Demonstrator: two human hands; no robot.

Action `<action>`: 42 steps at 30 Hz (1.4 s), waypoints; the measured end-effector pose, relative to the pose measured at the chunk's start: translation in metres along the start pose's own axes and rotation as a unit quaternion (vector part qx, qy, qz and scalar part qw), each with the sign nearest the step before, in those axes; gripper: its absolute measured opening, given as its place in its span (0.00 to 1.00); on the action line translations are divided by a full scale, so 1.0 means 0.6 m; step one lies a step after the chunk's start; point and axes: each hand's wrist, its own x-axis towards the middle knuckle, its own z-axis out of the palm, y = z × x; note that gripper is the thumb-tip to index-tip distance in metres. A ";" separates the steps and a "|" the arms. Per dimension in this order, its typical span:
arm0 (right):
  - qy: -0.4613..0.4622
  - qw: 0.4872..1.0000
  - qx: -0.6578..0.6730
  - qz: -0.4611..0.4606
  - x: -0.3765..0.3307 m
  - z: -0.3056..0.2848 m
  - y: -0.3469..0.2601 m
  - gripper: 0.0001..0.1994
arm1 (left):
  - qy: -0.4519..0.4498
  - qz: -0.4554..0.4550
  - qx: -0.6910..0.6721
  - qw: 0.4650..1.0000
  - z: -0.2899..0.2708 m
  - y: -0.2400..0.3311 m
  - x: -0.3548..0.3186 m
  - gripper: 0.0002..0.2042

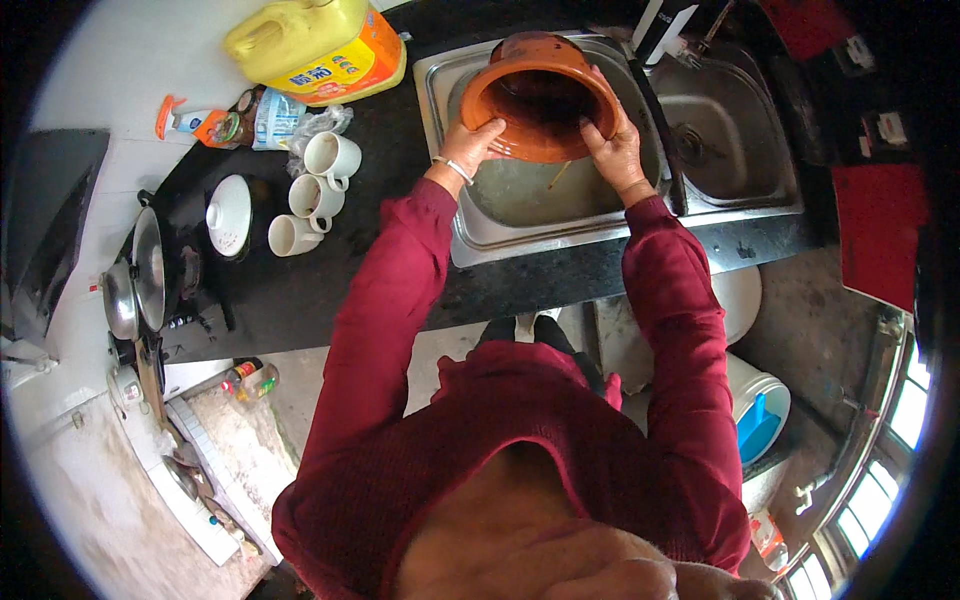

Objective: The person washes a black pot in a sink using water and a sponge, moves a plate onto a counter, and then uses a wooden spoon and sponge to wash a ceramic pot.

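A reddish-brown clay pot (545, 143) is tilted over the left basin of a steel sink (480, 242), its wide mouth facing me and its inside dark. My left hand (468, 146), with a pale bangle at the wrist, grips the left side of the rim. On the opposite side, my right hand (615, 156) has its thumb over the rim, the other fingers mostly hidden behind the pot. Cloudy water (520, 200) lies in the basin below, with a thin yellowish stick-like piece (559, 175) in it.
To the right is a second, smaller basin (735, 150). Left of the sink, on the black counter (400, 290), stand white mugs (316, 200), a white-lidded pot (230, 215), a spray bottle (200, 124) and a yellow jug (310, 50). A bucket (775, 385) stands below at right.
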 end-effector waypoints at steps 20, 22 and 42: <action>-0.026 0.797 0.499 0.339 -0.019 0.037 0.129 0.13 | 0.145 0.478 0.369 0.784 0.000 0.028 -0.079 0.32; -0.018 0.853 0.412 0.321 -0.016 0.042 0.083 0.15 | 0.167 0.470 0.384 0.777 -0.003 0.022 -0.084 0.32; -0.087 0.952 0.098 0.277 0.015 0.054 -0.037 0.19 | 0.220 0.156 -0.090 0.959 0.010 0.002 -0.099 0.13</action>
